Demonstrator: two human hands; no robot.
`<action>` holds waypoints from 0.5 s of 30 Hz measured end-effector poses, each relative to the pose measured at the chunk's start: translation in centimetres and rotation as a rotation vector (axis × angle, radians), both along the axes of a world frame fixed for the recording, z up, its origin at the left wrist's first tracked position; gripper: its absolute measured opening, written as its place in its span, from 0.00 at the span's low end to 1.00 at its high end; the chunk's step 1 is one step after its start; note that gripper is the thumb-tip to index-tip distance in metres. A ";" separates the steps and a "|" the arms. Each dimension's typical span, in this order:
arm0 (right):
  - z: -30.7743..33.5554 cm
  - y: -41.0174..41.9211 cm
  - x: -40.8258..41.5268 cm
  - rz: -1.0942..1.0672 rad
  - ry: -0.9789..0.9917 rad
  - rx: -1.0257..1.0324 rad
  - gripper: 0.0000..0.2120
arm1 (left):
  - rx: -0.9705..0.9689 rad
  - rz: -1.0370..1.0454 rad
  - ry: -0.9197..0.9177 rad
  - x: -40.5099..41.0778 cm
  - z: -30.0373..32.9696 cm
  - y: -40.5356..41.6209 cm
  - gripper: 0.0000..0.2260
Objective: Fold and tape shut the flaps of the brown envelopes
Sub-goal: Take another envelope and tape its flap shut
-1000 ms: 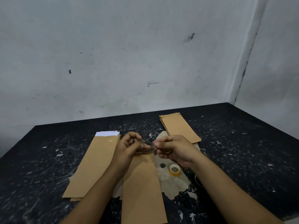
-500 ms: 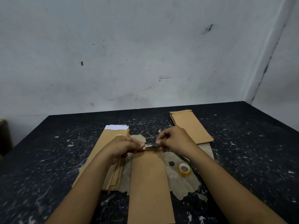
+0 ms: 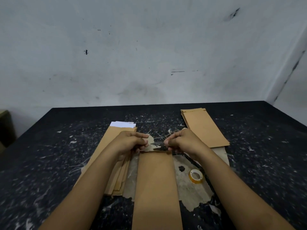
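Note:
A long brown envelope [image 3: 157,185] lies lengthwise in front of me on the black table [image 3: 49,163]. A clear strip of tape [image 3: 157,144] is stretched just above the envelope's far end. My left hand [image 3: 131,143] pinches the strip's left end and my right hand [image 3: 181,141] pinches its right end. A small roll of tape [image 3: 196,176] lies flat to the right of the envelope. Under my left forearm sits a stack of brown envelopes [image 3: 116,156] with white paper [image 3: 123,124] sticking out at the far end.
A second pile of brown envelopes [image 3: 204,128] lies at the back right. The table top is scuffed, with a pale worn patch [image 3: 187,191] around the tape roll. A white wall rises behind the table. A dark object [image 3: 5,128] stands at the far left.
Both hands have come down from above the envelope to its far end, still holding the tape strip between them, now pulled wider. The camera has shifted left.

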State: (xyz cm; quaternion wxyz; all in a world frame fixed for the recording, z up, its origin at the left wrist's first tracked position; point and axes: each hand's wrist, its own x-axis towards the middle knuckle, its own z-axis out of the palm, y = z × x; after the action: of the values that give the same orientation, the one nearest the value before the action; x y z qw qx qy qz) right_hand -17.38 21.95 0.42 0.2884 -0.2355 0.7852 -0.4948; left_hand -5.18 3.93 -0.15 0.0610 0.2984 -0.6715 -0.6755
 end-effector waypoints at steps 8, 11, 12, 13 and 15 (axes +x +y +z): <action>-1.1 -0.7 -0.1 -0.017 0.041 0.136 0.07 | -0.307 0.021 -0.119 -0.6 -1.3 0.6 0.08; -1.2 -0.8 0.1 -0.039 0.031 0.142 0.09 | -0.371 0.014 -0.158 -0.7 -1.6 0.7 0.08; -1.3 -0.9 0.1 -0.041 0.028 0.148 0.09 | -0.389 0.015 -0.165 -0.8 -1.7 0.7 0.08; -1.4 -1.0 0.0 -0.036 0.029 0.158 0.09 | -0.404 0.018 -0.171 -0.8 -1.7 0.8 0.09; -1.3 -1.1 -0.1 -0.030 0.007 0.165 0.07 | -0.409 0.031 -0.165 -0.8 -1.6 0.8 0.08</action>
State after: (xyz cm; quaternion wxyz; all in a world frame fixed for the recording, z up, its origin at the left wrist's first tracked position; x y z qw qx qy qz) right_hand -17.50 20.85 -0.93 0.2966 -0.2010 0.8278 -0.4317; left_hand -6.02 4.76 -1.74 0.0757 0.3444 -0.7926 -0.4974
